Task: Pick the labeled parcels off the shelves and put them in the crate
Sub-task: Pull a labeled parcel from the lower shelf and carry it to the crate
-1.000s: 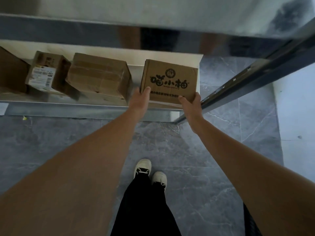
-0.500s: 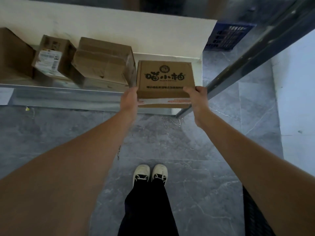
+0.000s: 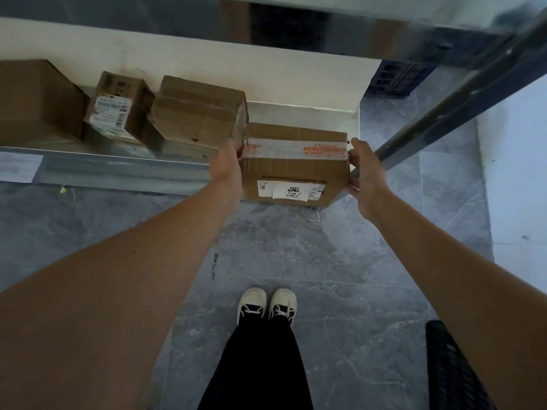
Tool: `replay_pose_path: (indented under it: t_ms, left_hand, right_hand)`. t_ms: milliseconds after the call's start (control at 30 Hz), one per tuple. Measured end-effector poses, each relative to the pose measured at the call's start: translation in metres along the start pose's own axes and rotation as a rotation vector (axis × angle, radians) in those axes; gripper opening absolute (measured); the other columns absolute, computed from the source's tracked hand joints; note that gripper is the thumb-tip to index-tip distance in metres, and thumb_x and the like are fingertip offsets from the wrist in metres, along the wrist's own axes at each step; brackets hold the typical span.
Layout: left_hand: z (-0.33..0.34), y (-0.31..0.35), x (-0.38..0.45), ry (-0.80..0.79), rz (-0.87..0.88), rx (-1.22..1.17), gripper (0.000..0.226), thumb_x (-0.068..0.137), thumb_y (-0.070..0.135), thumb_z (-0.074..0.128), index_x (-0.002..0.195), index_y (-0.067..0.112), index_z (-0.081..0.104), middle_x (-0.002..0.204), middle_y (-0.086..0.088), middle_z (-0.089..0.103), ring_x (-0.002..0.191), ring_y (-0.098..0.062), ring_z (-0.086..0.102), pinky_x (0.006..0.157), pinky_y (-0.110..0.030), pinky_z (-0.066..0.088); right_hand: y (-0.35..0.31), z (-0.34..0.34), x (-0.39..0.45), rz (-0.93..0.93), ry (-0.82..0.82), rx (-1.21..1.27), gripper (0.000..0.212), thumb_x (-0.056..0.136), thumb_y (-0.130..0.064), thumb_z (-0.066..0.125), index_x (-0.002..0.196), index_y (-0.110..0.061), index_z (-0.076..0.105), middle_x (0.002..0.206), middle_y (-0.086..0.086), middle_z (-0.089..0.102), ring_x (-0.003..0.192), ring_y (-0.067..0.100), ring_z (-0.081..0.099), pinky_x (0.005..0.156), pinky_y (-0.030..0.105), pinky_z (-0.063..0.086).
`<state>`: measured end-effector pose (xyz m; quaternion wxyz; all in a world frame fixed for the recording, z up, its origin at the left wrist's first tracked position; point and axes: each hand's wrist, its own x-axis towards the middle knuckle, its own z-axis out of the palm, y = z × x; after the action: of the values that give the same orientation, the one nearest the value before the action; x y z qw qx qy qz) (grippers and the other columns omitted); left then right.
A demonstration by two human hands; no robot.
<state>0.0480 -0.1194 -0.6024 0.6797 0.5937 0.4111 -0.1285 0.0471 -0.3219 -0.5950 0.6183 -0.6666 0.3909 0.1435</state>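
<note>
I hold a brown cardboard parcel [image 3: 293,164] out in front of the low shelf [image 3: 118,167], tipped so its taped seam and a white label with handwriting face me. My left hand [image 3: 228,167] grips its left side and my right hand [image 3: 365,173] grips its right side. On the shelf stand a taped plain box [image 3: 201,113], a small box with a barcode label [image 3: 118,110] and a large brown box [image 3: 35,102] at the far left. A blue crate [image 3: 393,79] shows behind the shelf at the upper right.
A dark metal upright [image 3: 461,96] of the rack slants past my right hand. An upper shelf edge [image 3: 266,28] overhangs. My feet [image 3: 266,304] stand on grey stone floor. A black ribbed object [image 3: 453,368] sits at the lower right.
The parcel has come forward off the shelf edge and rotated, so the printed face turned away and the taped, labeled side now faces me. Both hands kept their hold on its sides.
</note>
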Motion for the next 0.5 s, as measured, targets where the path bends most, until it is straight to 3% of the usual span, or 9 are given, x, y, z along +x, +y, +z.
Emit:
replay_pose_path:
  t_ms: [100, 200, 267, 333, 400, 500]
  left_hand:
    - [0.001, 0.004, -0.001, -0.049, 0.003, 0.010, 0.028, 0.096, 0.028, 0.040, 0.081, 0.020, 0.062, 0.086, 0.002, 0.065, 0.080, -0.013, 0.059, 0.073, -0.033, 0.049]
    - [0.001, 0.008, 0.004, -0.085, 0.008, 0.050, 0.029, 0.095, 0.030, 0.044, 0.105, 0.016, 0.067, 0.103, -0.002, 0.067, 0.099, -0.021, 0.061, 0.085, -0.038, 0.048]
    - [0.001, 0.007, 0.005, -0.081, 0.010, 0.083, 0.034, 0.094, 0.032, 0.044, 0.117, 0.016, 0.064, 0.111, -0.002, 0.066, 0.105, -0.024, 0.060, 0.085, -0.038, 0.048]
    - [0.000, 0.003, 0.007, -0.079, 0.006, 0.080, 0.037, 0.097, 0.030, 0.038, 0.123, 0.016, 0.060, 0.107, -0.001, 0.065, 0.099, -0.021, 0.060, 0.074, -0.031, 0.048]
    - [0.001, -0.001, 0.009, -0.086, 0.002, 0.061, 0.036, 0.098, 0.028, 0.035, 0.118, 0.012, 0.061, 0.097, -0.002, 0.064, 0.085, -0.016, 0.059, 0.064, -0.024, 0.045]
    - [0.005, -0.003, 0.009, -0.083, -0.017, 0.077, 0.032, 0.098, 0.033, 0.037, 0.082, 0.020, 0.062, 0.071, 0.006, 0.062, 0.062, -0.009, 0.057, 0.055, -0.022, 0.044]
  right_hand:
    - [0.004, -0.005, 0.000, 0.039, 0.000, 0.074, 0.029, 0.096, -0.046, 0.052, 0.089, -0.019, 0.060, 0.088, -0.004, 0.066, 0.089, 0.015, 0.062, 0.089, 0.031, 0.051]
    - [0.009, -0.012, 0.003, 0.063, -0.015, 0.113, 0.033, 0.096, -0.047, 0.051, 0.099, -0.015, 0.061, 0.092, -0.001, 0.066, 0.087, 0.014, 0.061, 0.084, 0.028, 0.051]
    - [0.010, -0.015, 0.005, 0.066, -0.034, 0.129, 0.034, 0.096, -0.048, 0.051, 0.098, -0.017, 0.063, 0.098, 0.002, 0.067, 0.091, 0.017, 0.061, 0.092, 0.032, 0.051]
    - [0.009, -0.016, 0.008, 0.067, -0.043, 0.117, 0.038, 0.094, -0.051, 0.052, 0.103, -0.017, 0.066, 0.100, 0.003, 0.067, 0.091, 0.018, 0.058, 0.093, 0.034, 0.050]
    - [0.008, -0.014, 0.009, 0.064, -0.024, 0.074, 0.047, 0.093, -0.055, 0.052, 0.113, -0.015, 0.067, 0.095, 0.001, 0.066, 0.085, 0.016, 0.057, 0.079, 0.029, 0.048]
    - [0.008, -0.009, 0.010, 0.098, -0.010, 0.022, 0.055, 0.090, -0.061, 0.051, 0.121, -0.017, 0.064, 0.106, 0.002, 0.070, 0.089, 0.015, 0.063, 0.074, 0.027, 0.047]
